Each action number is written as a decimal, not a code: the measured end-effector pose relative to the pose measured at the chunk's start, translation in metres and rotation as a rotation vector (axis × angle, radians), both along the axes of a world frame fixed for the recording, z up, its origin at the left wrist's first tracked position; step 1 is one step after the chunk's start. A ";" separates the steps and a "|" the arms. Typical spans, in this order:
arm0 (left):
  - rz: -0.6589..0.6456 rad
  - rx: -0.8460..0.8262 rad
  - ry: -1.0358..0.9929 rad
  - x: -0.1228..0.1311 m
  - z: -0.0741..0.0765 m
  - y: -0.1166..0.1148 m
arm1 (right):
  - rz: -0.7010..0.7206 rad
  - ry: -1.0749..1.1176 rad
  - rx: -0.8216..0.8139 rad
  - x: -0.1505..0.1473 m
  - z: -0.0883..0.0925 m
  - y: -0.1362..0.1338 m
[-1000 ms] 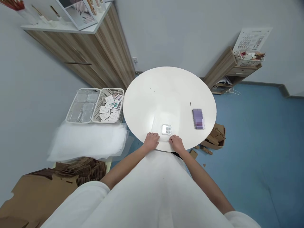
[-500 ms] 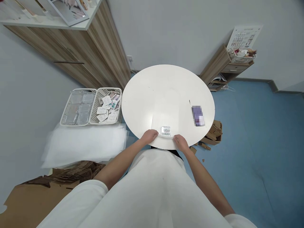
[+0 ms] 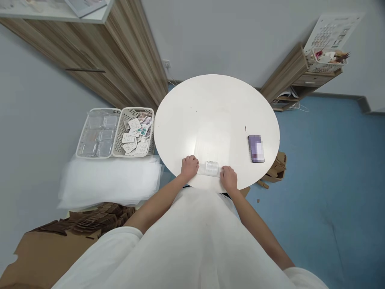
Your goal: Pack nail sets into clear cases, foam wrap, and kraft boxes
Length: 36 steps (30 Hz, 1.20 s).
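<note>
A clear plastic box [image 3: 211, 167] lies near the front edge of the white round table, with a thin translucent white sheet [image 3: 213, 150] around it. The folded edge of the sheet appears to cover the box, so its contents look hazy. My left hand [image 3: 189, 167] is at the left end of the fold, fingers curled down onto the sheet. At the right end, my right hand [image 3: 229, 178] has its fingers closed on the sheet too. The box sits between both hands; neither touches it visibly.
A phone-like purple item [image 3: 256, 149], blurred out, lies on the table [image 3: 210, 96] at right. Left of the table stand a basket of printed cards [image 3: 136, 134], a basket of clear boxes [image 3: 98, 134] and a stack of white sheets [image 3: 111, 180]. Cardboard [image 3: 60, 249] lies lower left.
The sheet's near edge has gone up and over the box, away from my body. Both hands have moved with it and are now beside the box. The view has shifted slightly.
</note>
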<state>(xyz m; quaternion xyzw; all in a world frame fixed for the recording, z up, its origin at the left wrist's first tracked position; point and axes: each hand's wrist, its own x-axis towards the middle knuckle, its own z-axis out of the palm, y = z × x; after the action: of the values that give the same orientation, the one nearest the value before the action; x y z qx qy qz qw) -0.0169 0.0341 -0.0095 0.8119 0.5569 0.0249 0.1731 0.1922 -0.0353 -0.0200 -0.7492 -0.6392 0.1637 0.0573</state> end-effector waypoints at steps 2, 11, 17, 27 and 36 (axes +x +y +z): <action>-0.105 0.098 0.018 0.002 0.001 -0.001 | 0.079 -0.052 0.113 -0.003 -0.003 -0.001; -0.539 0.102 0.023 0.008 0.013 0.002 | 0.419 -0.037 0.113 -0.008 0.004 -0.003; -0.553 -0.080 -0.060 0.013 0.017 0.004 | 0.440 0.032 -0.001 -0.009 0.011 0.004; -0.515 -0.145 -0.130 0.012 0.019 -0.013 | 0.394 0.146 -0.109 -0.018 0.031 -0.005; -0.392 -0.217 -0.220 0.008 0.028 -0.015 | 0.362 0.246 -0.060 -0.011 0.042 -0.005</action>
<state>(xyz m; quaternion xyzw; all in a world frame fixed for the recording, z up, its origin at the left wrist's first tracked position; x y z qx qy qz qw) -0.0086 0.0187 0.0188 0.8734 0.3662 0.0194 0.3203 0.1814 -0.0405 0.0219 -0.5981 -0.7462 0.2807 0.0823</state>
